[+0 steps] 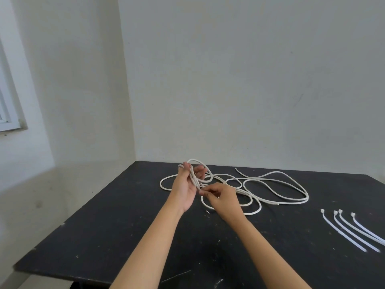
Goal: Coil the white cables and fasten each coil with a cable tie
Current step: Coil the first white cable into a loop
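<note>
A long white cable [277, 185] lies in loose loops across the middle of the black table [104, 236]. My left hand [186, 186] is raised palm-up above the table, with a small coil of the cable looped around its fingers. My right hand [220, 198] sits just right of it and pinches a strand of the cable near the left palm. Several white cable ties [354, 231] lie side by side on the table at the right, apart from both hands.
The table stands in a room corner, with pale walls behind and to the left. A window frame [8, 113] shows at the far left. The table's front edge [62, 275] runs along the bottom left.
</note>
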Demonstrator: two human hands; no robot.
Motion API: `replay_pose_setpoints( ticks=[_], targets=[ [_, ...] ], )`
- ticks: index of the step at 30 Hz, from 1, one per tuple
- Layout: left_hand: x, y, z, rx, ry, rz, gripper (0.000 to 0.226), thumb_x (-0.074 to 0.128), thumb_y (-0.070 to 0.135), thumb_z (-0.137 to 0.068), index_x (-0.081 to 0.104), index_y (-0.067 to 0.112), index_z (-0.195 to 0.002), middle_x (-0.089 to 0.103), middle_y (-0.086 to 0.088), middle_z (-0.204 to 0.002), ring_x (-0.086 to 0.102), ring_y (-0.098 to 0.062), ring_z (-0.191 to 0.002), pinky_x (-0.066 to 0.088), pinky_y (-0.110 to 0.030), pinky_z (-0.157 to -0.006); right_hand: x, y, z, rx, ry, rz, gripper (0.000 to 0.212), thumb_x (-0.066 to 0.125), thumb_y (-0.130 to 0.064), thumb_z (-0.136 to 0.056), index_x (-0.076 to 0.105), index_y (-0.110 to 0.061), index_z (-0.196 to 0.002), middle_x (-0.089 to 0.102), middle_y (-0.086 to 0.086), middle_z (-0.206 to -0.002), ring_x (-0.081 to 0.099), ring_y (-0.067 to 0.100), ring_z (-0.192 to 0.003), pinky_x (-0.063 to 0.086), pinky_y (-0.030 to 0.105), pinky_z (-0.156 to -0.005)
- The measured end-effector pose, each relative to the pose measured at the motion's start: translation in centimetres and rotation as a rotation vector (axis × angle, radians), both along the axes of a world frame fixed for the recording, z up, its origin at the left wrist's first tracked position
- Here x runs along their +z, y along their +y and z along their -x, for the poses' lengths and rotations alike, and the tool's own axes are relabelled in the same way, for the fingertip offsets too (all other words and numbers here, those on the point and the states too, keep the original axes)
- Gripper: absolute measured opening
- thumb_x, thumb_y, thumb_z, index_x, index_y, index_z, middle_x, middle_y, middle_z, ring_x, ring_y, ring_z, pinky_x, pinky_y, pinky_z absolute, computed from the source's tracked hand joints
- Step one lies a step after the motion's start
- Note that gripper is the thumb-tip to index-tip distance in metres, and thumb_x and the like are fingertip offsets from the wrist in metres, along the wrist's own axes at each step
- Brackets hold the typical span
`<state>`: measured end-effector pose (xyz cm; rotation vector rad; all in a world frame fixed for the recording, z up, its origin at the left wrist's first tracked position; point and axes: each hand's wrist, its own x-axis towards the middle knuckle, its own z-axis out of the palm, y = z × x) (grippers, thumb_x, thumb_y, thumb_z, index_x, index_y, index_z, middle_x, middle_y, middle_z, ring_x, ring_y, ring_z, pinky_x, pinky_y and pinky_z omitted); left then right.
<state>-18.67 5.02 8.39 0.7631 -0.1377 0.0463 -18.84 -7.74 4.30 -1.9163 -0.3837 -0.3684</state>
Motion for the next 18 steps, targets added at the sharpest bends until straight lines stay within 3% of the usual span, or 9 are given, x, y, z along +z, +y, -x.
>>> replay_pose_setpoints(
  ticks=[3,5,8,10,13,15,16,18],
  targets=[
    [-0.1,0.0,-0.1,0.018,-0.006,-0.1,0.03,0.037,0.033,-0.102,0.045,0.014,-0.079,0.04,0.006,-0.051,0.039,-0.008,-0.042,0.039,-0.024,-0.055,0.1,0.1,0.7,0.023,-0.01,0.022,0.004,0.076,-0.023,-0.084,0.079,-0.021,-0.082,0.063,-0.02,-0.056,0.053,-0.002,-0.053,0.038,0.011,-0.058],
    [0.1,0.1,-0.2,0.021,0.015,-0.149,0.031,0.036,0.03,-0.102,0.046,0.013,-0.079,0.03,0.008,-0.046,0.024,-0.006,-0.037,0.027,-0.021,-0.044,0.2,0.0,1.4,0.033,-0.069,0.046,0.012,0.076,-0.031,-0.083,0.079,-0.021,-0.076,0.063,-0.016,-0.054,0.051,-0.001,-0.05,0.037,0.011,-0.055],
    [0.5,0.6,-0.5,-0.018,0.037,-0.212,0.031,0.035,0.026,-0.103,0.048,0.01,-0.079,0.026,0.01,-0.043,0.02,-0.004,-0.033,0.02,-0.019,-0.038,0.2,-0.9,2.3,-0.016,-0.218,0.018,0.039,0.065,-0.04,-0.086,0.069,-0.015,-0.057,0.061,0.001,-0.05,0.046,0.002,-0.047,0.034,0.019,-0.05],
    [0.7,1.1,-0.6,-0.108,0.027,-0.278,0.032,0.034,0.025,-0.102,0.049,0.009,-0.079,0.025,0.01,-0.042,0.019,-0.003,-0.031,0.019,-0.017,-0.036,0.8,-1.9,2.4,-0.121,-0.323,-0.125,0.047,0.057,-0.035,-0.09,0.057,-0.01,-0.05,0.054,-0.001,-0.044,0.044,0.003,-0.044,0.032,0.02,-0.049],
    [1.1,1.4,-0.1,-0.387,0.029,-0.455,0.033,0.034,0.026,-0.1,0.051,0.008,-0.079,0.025,0.011,-0.04,0.019,-0.001,-0.03,0.016,-0.017,-0.036,2.4,-3.4,1.6,-0.168,-0.407,-0.19,0.029,0.054,-0.032,-0.092,0.063,-0.011,-0.075,0.062,-0.006,-0.068,0.057,0.007,-0.066,0.043,0.022,-0.062],
    [1.3,0.9,0.6,-0.541,0.013,-0.626,0.033,0.034,0.028,-0.1,0.052,0.009,-0.079,0.025,0.012,-0.04,0.019,-0.001,-0.031,0.015,-0.017,-0.038,3.3,-3.9,1.3,-0.068,-0.294,-0.122,0.023,0.052,-0.039,-0.094,0.065,-0.021,-0.1,0.069,-0.01,-0.096,0.063,0.007,-0.093,0.048,0.02,-0.079],
    [1.4,0.4,0.8,-0.584,0.005,-0.682,0.034,0.034,0.028,-0.1,0.052,0.009,-0.079,0.024,0.012,-0.04,0.018,-0.001,-0.032,0.015,-0.017,-0.038,3.5,-4.0,1.3,0.007,-0.209,-0.085,0.027,0.049,-0.044,-0.096,0.065,-0.025,-0.107,0.069,-0.012,-0.101,0.063,0.005,-0.098,0.047,0.018,-0.083],
    [1.6,-0.4,1.1,-0.592,-0.003,-0.734,0.036,0.034,0.029,-0.101,0.051,0.01,-0.077,0.023,0.011,-0.04,0.017,-0.002,-0.033,0.014,-0.018,-0.039,3.4,-3.9,1.5,0.119,-0.091,-0.01,0.034,0.042,-0.048,-0.1,0.065,-0.025,-0.106,0.071,-0.013,-0.096,0.063,0.002,-0.091,0.047,0.016,-0.082]
  ],
)
